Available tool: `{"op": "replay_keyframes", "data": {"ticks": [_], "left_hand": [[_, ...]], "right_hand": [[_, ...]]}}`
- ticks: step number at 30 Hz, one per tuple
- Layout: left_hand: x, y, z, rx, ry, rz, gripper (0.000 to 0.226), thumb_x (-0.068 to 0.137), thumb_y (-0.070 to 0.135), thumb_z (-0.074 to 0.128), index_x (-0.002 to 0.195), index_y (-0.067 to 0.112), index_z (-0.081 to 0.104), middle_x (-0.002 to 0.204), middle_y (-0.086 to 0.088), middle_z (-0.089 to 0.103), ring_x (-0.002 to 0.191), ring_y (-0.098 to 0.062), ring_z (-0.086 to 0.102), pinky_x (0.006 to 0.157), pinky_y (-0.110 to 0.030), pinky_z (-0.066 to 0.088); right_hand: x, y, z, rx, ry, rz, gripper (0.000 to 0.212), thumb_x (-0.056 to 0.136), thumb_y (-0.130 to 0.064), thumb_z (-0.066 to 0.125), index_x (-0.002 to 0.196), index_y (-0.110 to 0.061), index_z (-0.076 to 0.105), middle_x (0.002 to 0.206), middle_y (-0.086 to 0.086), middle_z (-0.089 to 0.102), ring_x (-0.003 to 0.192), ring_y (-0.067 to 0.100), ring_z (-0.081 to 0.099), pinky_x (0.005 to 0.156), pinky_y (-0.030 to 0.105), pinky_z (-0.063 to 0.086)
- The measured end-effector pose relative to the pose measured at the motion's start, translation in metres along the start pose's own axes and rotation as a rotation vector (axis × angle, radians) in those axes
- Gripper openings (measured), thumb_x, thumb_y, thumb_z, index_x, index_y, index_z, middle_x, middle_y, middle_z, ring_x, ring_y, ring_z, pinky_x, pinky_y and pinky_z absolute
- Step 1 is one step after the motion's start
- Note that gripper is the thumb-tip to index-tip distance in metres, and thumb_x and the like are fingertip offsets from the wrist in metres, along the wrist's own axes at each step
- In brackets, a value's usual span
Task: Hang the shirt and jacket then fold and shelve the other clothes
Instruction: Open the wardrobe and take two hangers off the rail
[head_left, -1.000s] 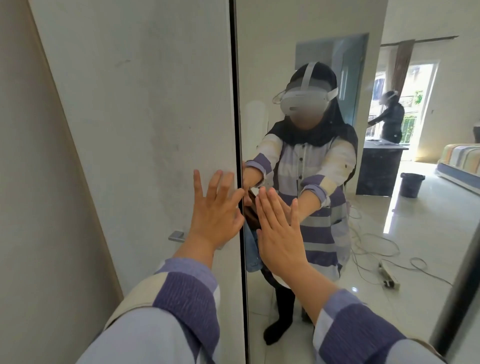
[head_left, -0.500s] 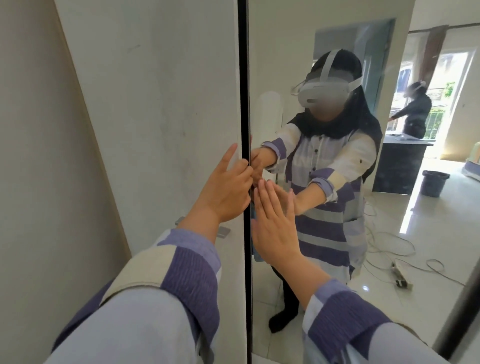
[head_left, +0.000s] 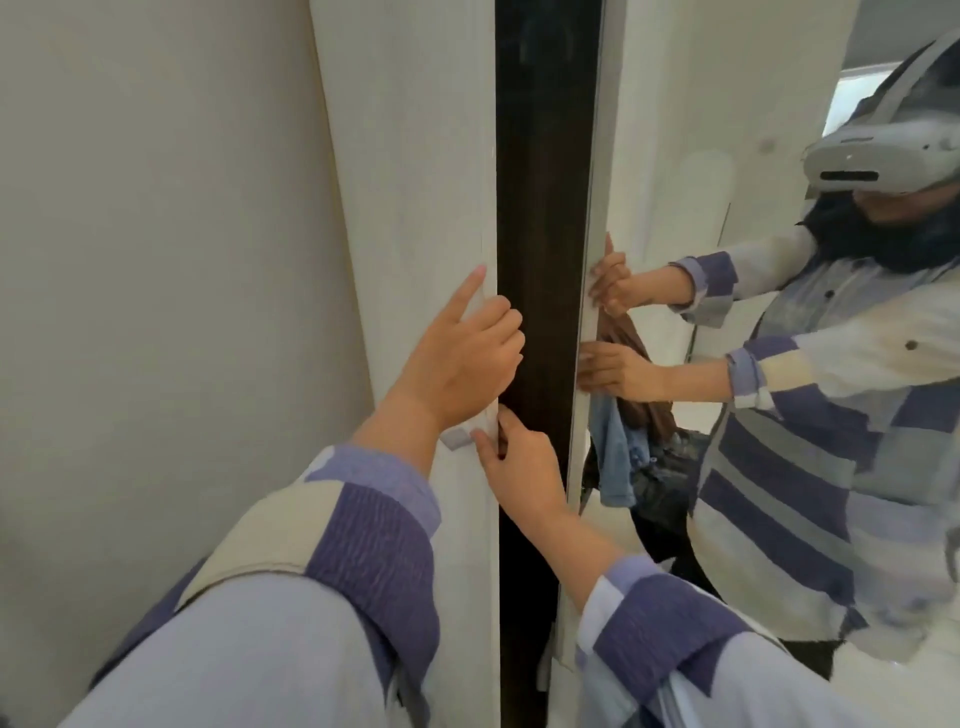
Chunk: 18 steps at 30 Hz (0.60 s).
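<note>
Both hands w/ grip on left door edge, clothes only in mirror

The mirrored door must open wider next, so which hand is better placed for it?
Probably the right hand: it lies across the dark gap, beside the mirrored door. The left hand hooks the white door's edge.

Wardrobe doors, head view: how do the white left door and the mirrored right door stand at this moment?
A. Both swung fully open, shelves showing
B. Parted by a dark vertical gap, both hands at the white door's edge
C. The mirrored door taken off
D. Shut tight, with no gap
B: a dark vertical gap separates the white left door from the mirrored right door; left hand and right hand curl fingers around the white door's edge.
</note>
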<state>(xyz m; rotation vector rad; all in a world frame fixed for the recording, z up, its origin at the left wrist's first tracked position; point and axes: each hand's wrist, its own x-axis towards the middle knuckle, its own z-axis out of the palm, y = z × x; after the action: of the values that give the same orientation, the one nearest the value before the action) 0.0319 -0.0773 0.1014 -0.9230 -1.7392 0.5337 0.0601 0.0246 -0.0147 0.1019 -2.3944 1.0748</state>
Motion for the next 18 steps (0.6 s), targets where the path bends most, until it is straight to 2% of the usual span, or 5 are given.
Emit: {"op": "replay_keyframes", "data": {"ticks": [6,9,11,14,18], "left_hand": [[-0.072,-0.028,-0.032,0.107,-0.073,-0.019,0.018,0.092,0.023,0.049,0.088,0.015,0.065,0.102,-0.004,0.066,0.122,-0.025,0.054,0.113,-0.057,0.023],[-0.111,-0.041,-0.046,0.168,-0.108,-0.095,0.019,0.092,0.021,0.045,0.092,0.016,0.063,0.115,-0.001,0.065,0.134,-0.022,0.043,0.111,-0.059,0.023],[-0.134,-0.048,-0.052,0.209,-0.156,-0.169,0.027,0.092,0.022,0.043,0.106,0.014,0.065,0.133,-0.002,0.057,0.139,-0.019,0.035,0.111,-0.061,0.02],[-0.162,-0.059,-0.057,0.272,-0.26,-0.296,0.041,0.093,0.027,0.04,0.127,0.012,0.059,0.151,-0.003,0.038,0.143,-0.018,0.026,0.112,-0.061,0.014],[-0.195,-0.076,-0.053,0.363,-0.35,-0.425,0.05,0.093,0.03,0.039,0.138,0.01,0.048,0.155,-0.003,0.029,0.145,-0.018,0.022,0.113,-0.061,0.008]], "right_hand": [[-0.021,-0.03,0.035,-0.079,-0.035,-0.257,0.063,0.096,-0.045,0.044,0.151,-0.029,0.019,0.101,0.0,0.069,0.083,0.012,0.066,0.077,0.025,0.055],[-0.028,-0.05,0.059,-0.089,-0.075,-0.362,0.066,0.096,-0.049,0.042,0.152,-0.027,0.014,0.132,-0.001,0.058,0.104,0.016,0.065,0.084,0.032,0.056],[-0.028,-0.067,0.078,-0.067,-0.152,-0.382,0.07,0.096,-0.053,0.038,0.152,-0.028,0.004,0.154,-0.002,0.033,0.128,0.018,0.05,0.093,0.035,0.053],[-0.022,-0.09,0.109,-0.023,-0.258,-0.447,0.08,0.095,-0.058,0.033,0.149,-0.03,-0.018,0.161,-0.004,-0.008,0.148,0.018,0.011,0.114,0.04,0.033],[-0.004,-0.102,0.139,0.049,-0.374,-0.571,0.073,0.096,-0.057,0.03,0.144,-0.04,-0.023,0.16,-0.004,-0.018,0.148,0.013,-0.009,0.121,0.043,0.005]]}}
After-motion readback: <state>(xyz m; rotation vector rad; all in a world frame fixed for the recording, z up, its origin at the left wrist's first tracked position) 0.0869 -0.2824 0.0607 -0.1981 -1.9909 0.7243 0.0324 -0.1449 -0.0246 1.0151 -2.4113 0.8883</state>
